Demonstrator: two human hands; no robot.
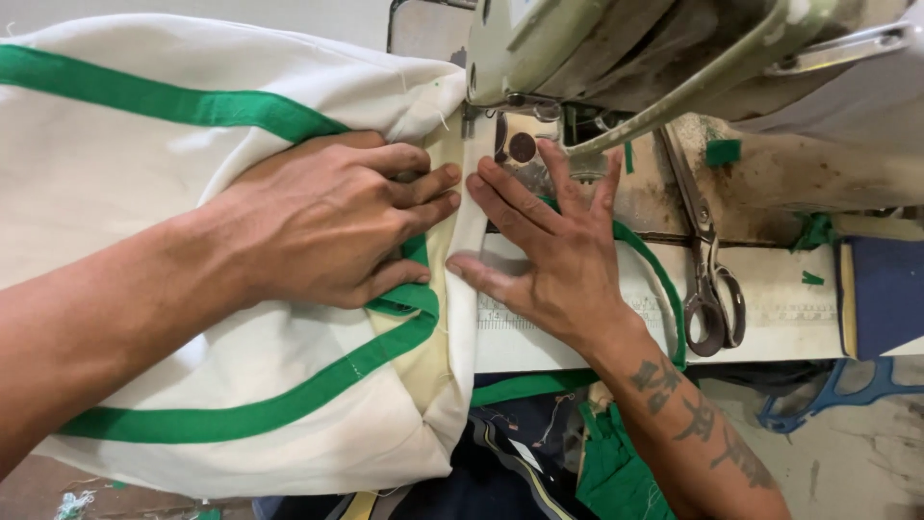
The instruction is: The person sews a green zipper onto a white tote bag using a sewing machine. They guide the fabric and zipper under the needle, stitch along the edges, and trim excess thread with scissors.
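A large white cloth piece (125, 173) with green band trim (241, 409) lies bunched across the sewing table. My left hand (322, 221) presses down flat on the cloth, fingers curled over a fold near the green trim. My right hand (549, 246) lies spread on the cloth's folded edge, fingertips close to the needle area (520, 144) of the sewing machine (664, 58). Both hands flatten the fabric at the seam and grip nothing. A thin green strip (669, 289) curves around the right hand.
Metal scissors (707, 260) lie on the machine bed right of my right hand. Green fabric scraps (722, 151) dot the worn table. A blue and yellow object (881, 294) sits at the far right. More green cloth (611, 472) hangs below the table edge.
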